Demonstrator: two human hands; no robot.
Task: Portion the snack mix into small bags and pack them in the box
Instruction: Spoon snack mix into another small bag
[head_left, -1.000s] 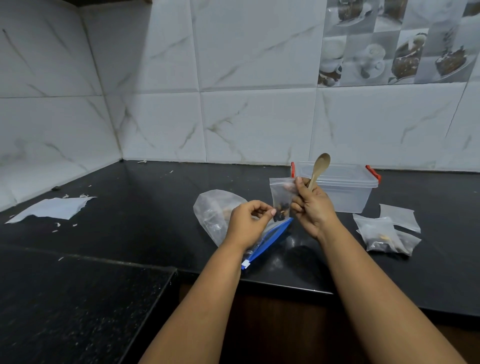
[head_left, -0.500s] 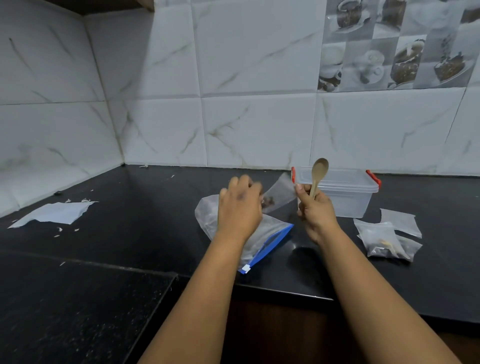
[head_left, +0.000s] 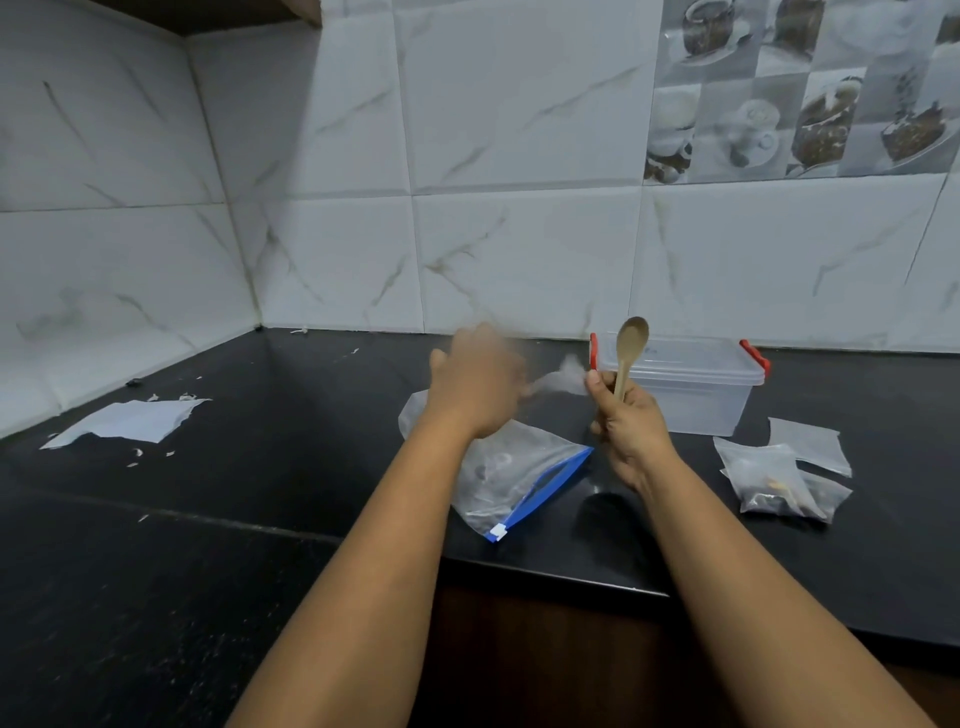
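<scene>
We are seeing the right hand (head_left: 626, 426) gripping the wooden spoon (head_left: 629, 349) upright near the lidded box (head_left: 691, 387), while the blurred left hand (head_left: 475, 382), grip unreadable, is smearing into a small bag (head_left: 563, 375) above the large zip bag (head_left: 511, 475).

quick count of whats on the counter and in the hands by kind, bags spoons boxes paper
Big zip bag: 1
Small bags: 4, with three lying on the counter at the right and one, blurred, between the hands
Wooden spoon: 1, in the right hand
Lidded plastic box: 1
Torn paper sheet: 1
Total: 8
</scene>
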